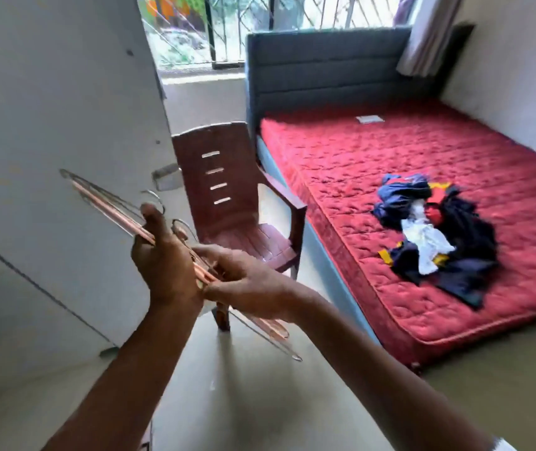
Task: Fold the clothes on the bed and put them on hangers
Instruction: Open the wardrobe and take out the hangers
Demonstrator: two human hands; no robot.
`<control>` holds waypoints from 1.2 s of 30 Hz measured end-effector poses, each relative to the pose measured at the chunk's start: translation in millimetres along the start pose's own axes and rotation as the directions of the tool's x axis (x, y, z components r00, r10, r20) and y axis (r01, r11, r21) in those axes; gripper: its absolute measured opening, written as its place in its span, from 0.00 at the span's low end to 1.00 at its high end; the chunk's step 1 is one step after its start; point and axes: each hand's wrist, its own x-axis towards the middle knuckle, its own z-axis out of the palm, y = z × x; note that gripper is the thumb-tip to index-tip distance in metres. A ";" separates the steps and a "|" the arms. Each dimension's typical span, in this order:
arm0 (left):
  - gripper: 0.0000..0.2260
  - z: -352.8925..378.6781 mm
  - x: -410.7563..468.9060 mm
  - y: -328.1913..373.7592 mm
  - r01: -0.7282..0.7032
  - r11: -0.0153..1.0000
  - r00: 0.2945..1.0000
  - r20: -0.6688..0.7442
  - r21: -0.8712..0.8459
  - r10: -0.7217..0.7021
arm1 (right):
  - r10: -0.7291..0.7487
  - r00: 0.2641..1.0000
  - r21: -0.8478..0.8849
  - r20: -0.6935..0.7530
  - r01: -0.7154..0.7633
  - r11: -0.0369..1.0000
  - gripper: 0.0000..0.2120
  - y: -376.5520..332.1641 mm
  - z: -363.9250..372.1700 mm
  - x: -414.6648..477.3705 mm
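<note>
- The left hand grips a bundle of thin copper-pink and bare-metal wire hangers near its middle, thumb raised. The right hand pinches the same bars just beside it.
- Number of hangers not established: the bundle is blurred.
- A loose heap of dark blue, white, red and yellow clothes lies unfolded on the quilted red mattress, well apart from both hands.
- A brown plastic armchair stands between the hands and the bedside.
- Judgement: the step in hand is bringing the hangers to the bed.
- Recommended: keep the hooks aligned to one side to prevent tangling, and pass clear of the armchair. Lay the bundle on bare mattress beside the heap, not upon it, leaving room to fold.
</note>
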 end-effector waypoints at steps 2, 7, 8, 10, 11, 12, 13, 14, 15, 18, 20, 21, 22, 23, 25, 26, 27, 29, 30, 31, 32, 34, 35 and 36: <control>0.19 41.9 -36.1 -38.3 0.033 0.998 0.995 0.088 0.054 -0.038 | -0.006 0.994 -0.095 -0.109 -0.004 0.996 0.18 34.1 -41.0 -36.2; 0.21 138.2 -136.2 -125.9 0.124 0.973 0.920 0.345 0.193 -0.186 | 0.110 0.928 -0.253 -0.357 -0.210 0.944 0.09 110.3 -146.0 -136.0; 0.19 158.8 -156.1 -141.3 0.163 0.959 0.881 0.403 0.232 -0.248 | 0.133 0.907 -0.244 -0.400 -0.245 0.938 0.09 124.1 -166.8 -156.7; 0.17 197.9 -188.4 -166.0 0.253 0.909 0.763 0.510 0.331 -0.398 | 0.187 0.855 -0.212 -0.484 -0.322 0.923 0.08 150.9 -205.6 -192.7; 0.17 216.4 -202.2 -176.0 0.278 0.879 0.693 0.553 0.389 -0.463 | 0.198 0.829 -0.201 -0.523 -0.345 0.917 0.08 165.2 -224.8 -209.1; 0.16 230.9 -210.7 -185.9 0.272 0.852 0.625 0.591 0.447 -0.510 | 0.199 0.806 -0.190 -0.557 -0.357 0.914 0.07 176.1 -239.7 -222.5; 0.16 247.1 -221.1 -197.3 0.254 0.827 0.553 0.626 0.502 -0.549 | 0.213 0.778 -0.162 -0.591 -0.373 0.914 0.06 190.6 -256.2 -234.6; 0.16 261.1 -229.1 -211.6 0.223 0.810 0.497 0.652 0.543 -0.574 | 0.238 0.745 -0.118 -0.623 -0.391 0.913 0.06 203.4 -271.2 -244.9; 0.16 275.1 -236.4 -227.5 0.187 0.806 0.466 0.671 0.562 -0.576 | 0.275 0.708 -0.065 -0.651 -0.412 0.909 0.05 218.9 -285.9 -253.5; 0.20 307.3 -253.6 -285.8 -0.034 0.832 0.548 0.707 0.553 -0.448 | 0.364 0.590 0.123 -0.721 -0.408 0.905 0.09 254.7 -326.6 -274.5; 0.27 327.4 -264.2 -328.0 -0.213 0.776 0.599 0.707 0.594 -0.376 | 0.393 0.515 0.199 -0.762 -0.391 0.899 0.16 274.3 -353.7 -287.8; 0.32 338.3 -270.3 -347.7 -0.255 0.743 0.594 0.707 0.619 -0.384 | 0.404 0.479 0.217 -0.779 -0.399 0.891 0.16 279.8 -367.2 -295.5; 0.37 348.5 -275.3 -364.3 -0.258 0.718 0.561 0.705 0.647 -0.434 | 0.407 0.440 0.231 -0.801 -0.401 0.887 0.14 282.6 -379.8 -302.2; 0.43 364.4 -284.5 -380.4 -0.226 0.700 0.496 0.698 0.678 -0.516 | 0.412 0.394 0.259 -0.821 -0.386 0.885 0.11 286.5 -395.2 -311.2; 0.52 396.9 -310.4 -398.0 -0.068 0.627 0.301 0.615 0.776 -0.728 | 0.468 0.331 0.376 -0.820 -0.305 0.875 0.06 286.7 -423.6 -330.2; 0.55 413.8 -325.8 -403.9 0.010 0.574 0.197 0.561 0.819 -0.804 | 0.515 0.311 0.454 -0.799 -0.251 0.855 0.07 286.6 -437.5 -340.4; 0.56 427.8 -341.3 -405.4 0.075 0.522 0.107 0.514 0.849 -0.851 | 0.555 0.301 0.522 -0.775 -0.189 0.832 0.08 287.0 -449.5 -349.2; 0.54 461.3 -371.1 -415.7 0.199 0.428 -0.025 0.441 0.882 -0.897 | 0.604 0.266 0.613 -0.752 -0.055 0.788 0.09 291.6 -478.6 -366.9; 0.53 478.9 -384.8 -422.0 0.281 0.378 -0.073 0.413 0.882 -0.908 | 0.611 0.256 0.632 -0.749 -0.001 0.775 0.08 295.3 -494.0 -376.5; 0.54 496.2 -398.2 -428.8 0.371 0.327 -0.105 0.389 0.869 -0.915 | 0.616 0.254 0.645 -0.746 0.044 0.763 0.08 300.4 -509.9 -386.8; 0.54 511.1 -409.2 -434.7 0.449 0.289 -0.110 0.373 0.845 -0.921 | 0.622 0.257 0.658 -0.740 0.082 0.749 0.07 306.9 -523.6 -396.2; 0.53 543.4 -433.8 -451.3 0.543 0.276 -0.052 0.360 0.793 -0.931 | 0.640 0.278 0.693 -0.717 0.180 0.698 0.07 327.8 -557.3 -419.9; 0.52 557.5 -446.6 -458.6 0.561 0.280 -0.024 0.354 0.779 -0.935 | 0.643 0.299 0.707 -0.705 0.233 0.668 0.11 340.7 -574.5 -433.1; 0.49 569.8 -457.9 -467.5 0.566 0.271 -0.029 0.348 0.779 -0.937 | 0.645 0.323 0.721 -0.692 0.285 0.631 0.15 354.2 -592.8 -446.6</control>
